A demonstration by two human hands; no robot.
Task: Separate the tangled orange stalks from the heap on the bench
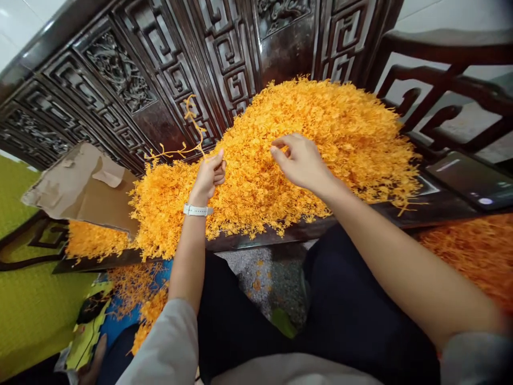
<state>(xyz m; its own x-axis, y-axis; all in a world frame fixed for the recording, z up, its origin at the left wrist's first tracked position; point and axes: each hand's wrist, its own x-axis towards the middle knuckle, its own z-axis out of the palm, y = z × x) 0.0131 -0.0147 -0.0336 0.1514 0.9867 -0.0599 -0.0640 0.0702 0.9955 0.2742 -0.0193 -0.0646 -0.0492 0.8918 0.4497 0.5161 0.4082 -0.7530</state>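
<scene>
My left hand (210, 175), with a white band at the wrist, pinches the base of a thin yellow-orange branched plastic stem (199, 140). The stem forks into two knobbly arms, one reaching up and one to the left. To the right, my right hand (303, 164) is held over the large heap of small yellow-orange plastic sprigs (332, 117). Its thumb and forefinger are curled closely together at the tips. Whether anything small lies between them I cannot make out. The heap spreads along the wooden bench seat, below and behind both hands.
A carved dark wooden bench back (160, 80) rises behind the heap. At left stands a torn cardboard piece (96, 187). A dark phone (473, 179) lies at right, above an orange pile (473, 251). Another person's hand (94, 358) shows at lower left.
</scene>
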